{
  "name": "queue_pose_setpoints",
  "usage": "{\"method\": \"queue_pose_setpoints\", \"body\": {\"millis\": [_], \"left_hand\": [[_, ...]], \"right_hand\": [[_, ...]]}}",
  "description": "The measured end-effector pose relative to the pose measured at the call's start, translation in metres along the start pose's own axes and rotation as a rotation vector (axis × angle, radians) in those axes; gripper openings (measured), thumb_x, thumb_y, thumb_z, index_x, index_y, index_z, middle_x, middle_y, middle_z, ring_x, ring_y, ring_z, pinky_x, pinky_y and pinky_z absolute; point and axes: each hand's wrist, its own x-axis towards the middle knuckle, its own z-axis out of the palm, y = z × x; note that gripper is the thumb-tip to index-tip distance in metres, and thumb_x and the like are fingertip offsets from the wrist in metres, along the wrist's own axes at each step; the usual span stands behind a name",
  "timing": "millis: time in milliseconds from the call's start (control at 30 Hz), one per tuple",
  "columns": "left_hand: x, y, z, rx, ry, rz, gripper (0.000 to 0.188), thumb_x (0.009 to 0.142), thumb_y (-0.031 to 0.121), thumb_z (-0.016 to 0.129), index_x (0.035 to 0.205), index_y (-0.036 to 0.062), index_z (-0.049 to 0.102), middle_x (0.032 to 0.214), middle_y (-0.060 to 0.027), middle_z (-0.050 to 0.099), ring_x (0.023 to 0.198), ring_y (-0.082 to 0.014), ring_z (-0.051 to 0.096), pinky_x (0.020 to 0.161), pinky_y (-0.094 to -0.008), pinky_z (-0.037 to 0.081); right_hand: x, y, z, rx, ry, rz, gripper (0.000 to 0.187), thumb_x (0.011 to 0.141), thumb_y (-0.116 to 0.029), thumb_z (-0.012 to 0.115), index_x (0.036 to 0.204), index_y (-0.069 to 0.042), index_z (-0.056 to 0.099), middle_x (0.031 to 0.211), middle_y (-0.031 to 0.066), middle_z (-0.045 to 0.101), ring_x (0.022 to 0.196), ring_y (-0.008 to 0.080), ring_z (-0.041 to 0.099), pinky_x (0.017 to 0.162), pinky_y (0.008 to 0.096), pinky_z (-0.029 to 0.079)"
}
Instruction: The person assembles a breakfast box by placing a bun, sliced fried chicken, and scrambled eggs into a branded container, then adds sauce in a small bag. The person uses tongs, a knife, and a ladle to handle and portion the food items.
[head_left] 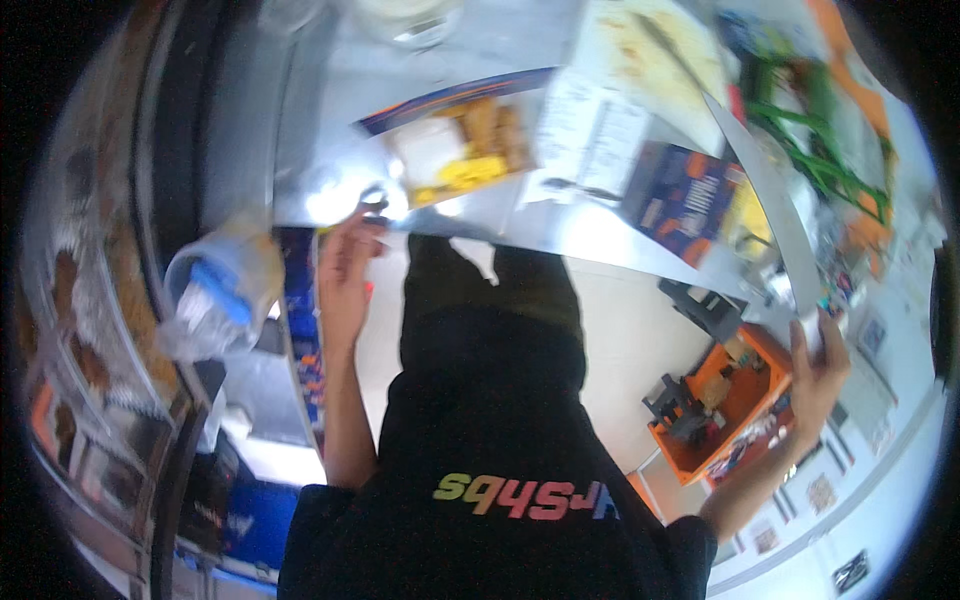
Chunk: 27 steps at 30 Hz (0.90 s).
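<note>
My left hand (347,262) is raised at the front edge of the metal counter (480,225), fingers apart, beside a small dark roundish thing (375,198). Blur hides whether the fingertips touch it. Over to the right, my right hand (820,368) has its fingers curled around the near white end of a long, narrow pale-grey strip (765,185); its exact kind is unclear. Just beyond my left hand lies an open cardboard food box (525,165) holding yellow pieces (468,174), brown fried-looking pieces (490,128) and a white piece (428,145).
White paper sheets (590,130) lie between the food box and a navy-and-orange box (683,205). Behind them is a pale, stained round board (640,55). A green frame (815,130) stands right. Below are an orange crate (690,455) and, left, a lined bin (185,275).
</note>
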Motion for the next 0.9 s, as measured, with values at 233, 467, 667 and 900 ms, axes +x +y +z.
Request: {"method": "queue_pose_setpoints", "body": {"millis": [233, 467, 667, 900], "left_hand": [[0.024, 0.034, 0.058, 0.571, 0.04, 0.19, 0.043, 0.106, 0.028, 0.054, 0.14, 0.0021, 0.056, 0.134, -0.0225, 0.063, 0.122, -0.0339, 0.063, 0.1, -0.0421, 0.049], [-0.014, 0.02, 0.017, 1.049, 0.028, -0.175, 0.05, 0.101, 0.037, 0.059, 0.133, -0.0021, 0.058, 0.118, -0.0244, 0.069, 0.099, -0.0415, 0.069, 0.087, -0.0481, 0.053], [-0.075, -0.111, 0.071, 0.892, -0.229, -0.062, 0.042, 0.102, 0.032, 0.055, 0.132, 0.0027, 0.058, 0.116, -0.0178, 0.069, 0.108, -0.0303, 0.067, 0.094, -0.0457, 0.052], [-0.163, -0.077, 0.164, -0.125, 0.049, -0.753, 0.064, 0.105, 0.05, 0.051, 0.152, 0.0087, 0.043, 0.139, -0.0121, 0.058, 0.121, -0.0233, 0.058, 0.098, -0.0424, 0.051]], "right_hand": [[0.042, 0.098, 0.026, 0.308, 0.058, 0.179, 0.047, 0.088, -0.024, 0.077, 0.121, 0.008, 0.066, 0.106, 0.0182, 0.073, 0.1, 0.0194, 0.066, 0.09, 0.0341, 0.051], [0.174, 0.069, 0.101, 0.59, 0.03, -0.197, 0.045, 0.087, -0.022, 0.078, 0.121, 0.005, 0.067, 0.108, 0.0202, 0.074, 0.102, 0.0273, 0.072, 0.093, 0.0359, 0.053], [0.351, -0.073, 0.175, 0.506, 0.137, -0.464, 0.047, 0.084, -0.027, 0.076, 0.119, 0.003, 0.069, 0.111, 0.0302, 0.069, 0.105, 0.045, 0.067, 0.093, 0.0493, 0.053], [0.437, -0.164, 0.246, 0.441, 0.03, -0.622, 0.052, 0.088, -0.024, 0.074, 0.132, 0.002, 0.062, 0.122, 0.0275, 0.068, 0.115, 0.0422, 0.065, 0.101, 0.0465, 0.051]]}}
